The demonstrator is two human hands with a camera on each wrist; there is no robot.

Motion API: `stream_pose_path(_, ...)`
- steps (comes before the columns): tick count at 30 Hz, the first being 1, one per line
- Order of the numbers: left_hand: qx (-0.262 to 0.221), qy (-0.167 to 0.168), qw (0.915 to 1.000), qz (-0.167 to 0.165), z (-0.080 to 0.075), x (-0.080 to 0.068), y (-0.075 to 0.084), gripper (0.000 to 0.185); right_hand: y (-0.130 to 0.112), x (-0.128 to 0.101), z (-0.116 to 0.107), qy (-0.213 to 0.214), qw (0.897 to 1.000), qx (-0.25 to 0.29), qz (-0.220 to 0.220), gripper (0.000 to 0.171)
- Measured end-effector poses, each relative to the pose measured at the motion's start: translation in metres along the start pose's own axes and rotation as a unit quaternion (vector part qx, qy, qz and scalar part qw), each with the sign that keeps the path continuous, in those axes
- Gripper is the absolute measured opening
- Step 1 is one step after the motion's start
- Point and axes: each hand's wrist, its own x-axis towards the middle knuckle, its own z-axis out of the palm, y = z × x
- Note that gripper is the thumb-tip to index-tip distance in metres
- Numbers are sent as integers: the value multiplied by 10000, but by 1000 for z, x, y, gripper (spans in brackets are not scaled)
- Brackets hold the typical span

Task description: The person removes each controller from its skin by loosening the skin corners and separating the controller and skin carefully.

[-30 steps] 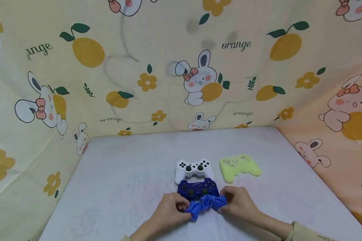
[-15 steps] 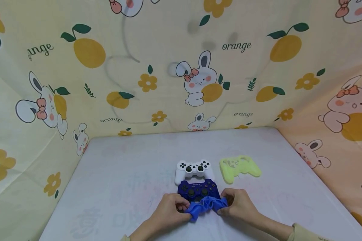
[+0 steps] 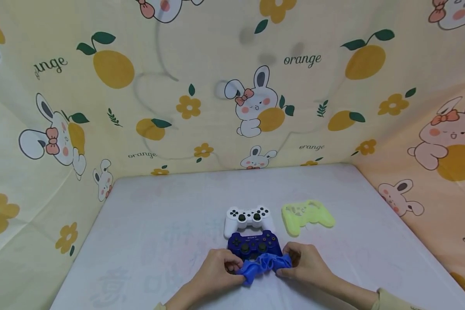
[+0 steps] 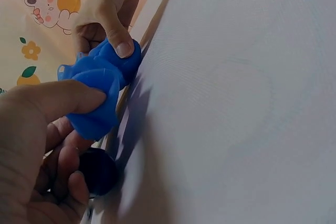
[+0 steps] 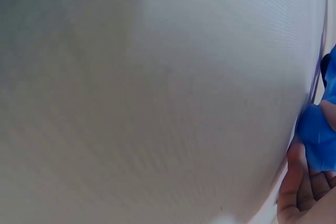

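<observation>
Both hands hold a crumpled blue silicone controller cover (image 3: 264, 263) just in front of a dark blue game controller (image 3: 254, 242). My left hand (image 3: 220, 272) pinches its left end; in the left wrist view the thumb presses on the rubbery cover (image 4: 94, 90). One rounded grip of the dark blue controller (image 4: 100, 172) shows below the left fingers there. My right hand (image 3: 309, 263) pinches the other end between thumb and fingers. At the right edge of the right wrist view, part of the cover (image 5: 317, 135) appears beside the fingers. The cover hides the controller's near edge.
Behind the dark blue controller lies a white game controller (image 3: 249, 217). A yellow-green silicone controller cover (image 3: 309, 215) lies flat to its right. All rest on a white-covered table (image 3: 159, 224), enclosed at the back and sides by printed cloth (image 3: 217, 51).
Over the second, the middle of the blue cover sinks slightly toward me, showing a little more of the dark blue controller. The right thumb shifts slightly left. The left hand stays nearly still.
</observation>
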Motion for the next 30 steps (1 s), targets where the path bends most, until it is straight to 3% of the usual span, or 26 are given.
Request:
stream_pose_path(12,-331,-300,9986,286,14,-5,9,13,4,8,-3,-653,9976,211,23,36)
stream_pose_path(20,579,276,9972,374,7,-8,6,18,0,10,1,-669,9976,187,-9,37)
stream_pose_path(30,690,179,9971,277,5,-8,3,19,-4,14,-6,-1281,9889,678,-328,32)
